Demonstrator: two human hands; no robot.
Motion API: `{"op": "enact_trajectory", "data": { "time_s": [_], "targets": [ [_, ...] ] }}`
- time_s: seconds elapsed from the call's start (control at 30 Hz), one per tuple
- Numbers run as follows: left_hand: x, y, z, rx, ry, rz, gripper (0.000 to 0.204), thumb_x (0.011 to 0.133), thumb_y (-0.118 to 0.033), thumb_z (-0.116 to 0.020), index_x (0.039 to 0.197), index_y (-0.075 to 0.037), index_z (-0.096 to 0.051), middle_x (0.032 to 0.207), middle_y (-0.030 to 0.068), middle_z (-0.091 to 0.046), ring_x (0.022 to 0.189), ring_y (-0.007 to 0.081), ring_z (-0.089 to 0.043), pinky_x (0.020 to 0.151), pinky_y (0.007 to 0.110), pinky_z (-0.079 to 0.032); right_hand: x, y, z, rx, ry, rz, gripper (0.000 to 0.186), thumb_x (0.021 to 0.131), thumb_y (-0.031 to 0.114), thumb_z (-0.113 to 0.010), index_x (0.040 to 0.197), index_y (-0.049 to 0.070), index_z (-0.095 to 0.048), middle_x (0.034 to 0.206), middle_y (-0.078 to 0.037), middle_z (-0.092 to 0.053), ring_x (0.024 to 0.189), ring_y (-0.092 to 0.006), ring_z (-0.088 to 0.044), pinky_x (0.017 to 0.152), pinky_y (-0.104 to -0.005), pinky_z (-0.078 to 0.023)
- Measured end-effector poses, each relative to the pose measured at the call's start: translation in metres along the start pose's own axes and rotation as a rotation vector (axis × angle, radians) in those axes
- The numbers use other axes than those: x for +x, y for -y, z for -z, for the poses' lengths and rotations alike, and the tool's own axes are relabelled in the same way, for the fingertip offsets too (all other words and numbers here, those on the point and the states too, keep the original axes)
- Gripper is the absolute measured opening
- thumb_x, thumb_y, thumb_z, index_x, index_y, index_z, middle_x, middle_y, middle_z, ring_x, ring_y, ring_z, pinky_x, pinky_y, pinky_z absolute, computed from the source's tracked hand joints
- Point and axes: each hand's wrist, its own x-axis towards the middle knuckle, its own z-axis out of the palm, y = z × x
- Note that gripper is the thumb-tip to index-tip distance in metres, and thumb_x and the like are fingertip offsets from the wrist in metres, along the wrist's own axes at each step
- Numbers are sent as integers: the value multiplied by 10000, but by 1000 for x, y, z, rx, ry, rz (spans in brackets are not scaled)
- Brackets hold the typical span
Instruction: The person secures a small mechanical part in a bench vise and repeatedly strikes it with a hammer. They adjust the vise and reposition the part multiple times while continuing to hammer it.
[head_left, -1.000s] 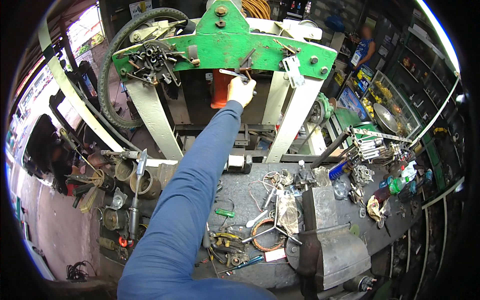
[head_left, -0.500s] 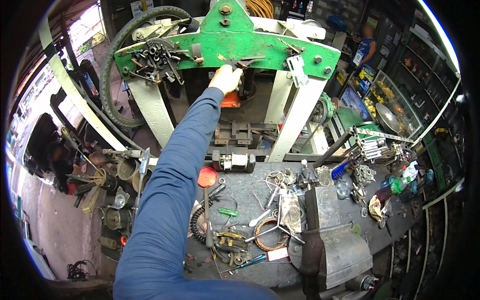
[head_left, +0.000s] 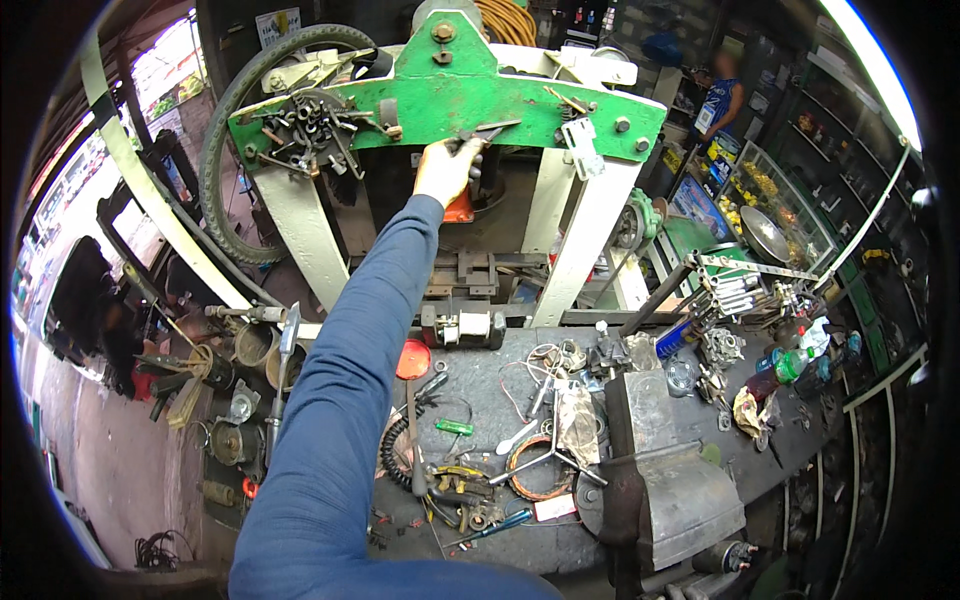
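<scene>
My left arm in a dark blue sleeve (head_left: pixel 350 370) stretches forward over the workbench. At the lower edge of a green metal beam (head_left: pixel 440 95), my left hand (head_left: pixel 446 172) has its fingers closed around a dark metal tool (head_left: pixel 466 136). The tool's exact kind is partly hidden by the fingers. A flat dark bar (head_left: pixel 497 126) lies against the beam just right of the fingertips. To the left on the beam hangs a cluster of sockets and bolts (head_left: pixel 310 125). Below the hand is an orange-red part (head_left: pixel 459 208). My right hand is out of view.
On the bench (head_left: pixel 480 375) lie a red round lid (head_left: pixel 413 357), a green-handled tool (head_left: pixel 454 427), a blue screwdriver (head_left: pixel 500 525) and a copper coil ring (head_left: pixel 535 478). A large vise (head_left: pixel 670 470) stands at right. White posts (head_left: pixel 590 240) hold the beam. A person (head_left: pixel 722 100) stands behind.
My left hand has drawn slightly down and back from the beam, its fingers still closed on the dark tool. The whole view has shifted slightly.
</scene>
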Motion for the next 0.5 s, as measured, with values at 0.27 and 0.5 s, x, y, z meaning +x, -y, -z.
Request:
{"op": "enact_trajectory", "data": {
  "time_s": [0.27,0.5],
  "targets": [
    [8,-9,3,-316,-71,273,355,1029,-363,-591,1036,-18,-675,789,79,-693,582,139,-634,539,277,-544,4,6,3,8,7,-9,182,869,109,-649,996,-2,-719,957,-195,-594,910,-374,-567,844,-490,-472],
    [0,7,13,-463,20,215,179,931,-83,-719,1084,-11,-659,900,70,-705,731,151,-671,658,280,-570,4,4,2,6,13,-20,180,870,110,-650,993,0,-722,953,-199,-595,915,-378,-565,848,-494,-470]
  ]
}}
